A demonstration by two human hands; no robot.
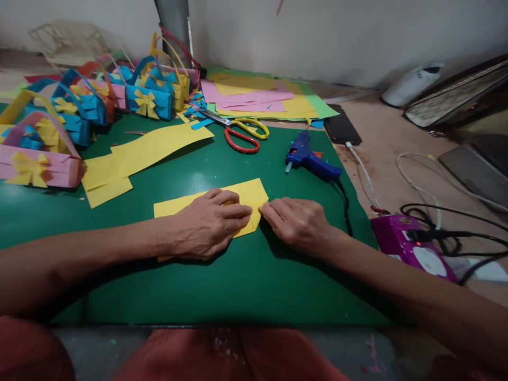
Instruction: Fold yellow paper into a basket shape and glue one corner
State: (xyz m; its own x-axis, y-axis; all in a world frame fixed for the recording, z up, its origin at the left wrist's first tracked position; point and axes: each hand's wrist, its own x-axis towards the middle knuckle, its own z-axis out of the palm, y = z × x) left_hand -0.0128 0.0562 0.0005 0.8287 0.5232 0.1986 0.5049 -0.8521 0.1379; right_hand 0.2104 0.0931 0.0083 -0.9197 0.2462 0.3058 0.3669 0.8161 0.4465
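Note:
A folded piece of yellow paper (254, 193) lies on the green table (222, 296), its right end creased to slanted corners. My left hand (204, 225) rests across the paper and presses it down, fingers stretched to the right and covering its middle. At the paper's right edge, my right hand (296, 219) is closed, thumb and finger pinching the folded tip. The fingertips partly hide that corner.
Paper baskets with bows (148, 103) crowd the back left. Yellow strips (159, 151), scissors (242, 132), a blue glue gun (313, 159) and stacked coloured sheets (257, 95) lie beyond my hands. A phone (343, 124) and a purple power box (408, 243) with cables are at right.

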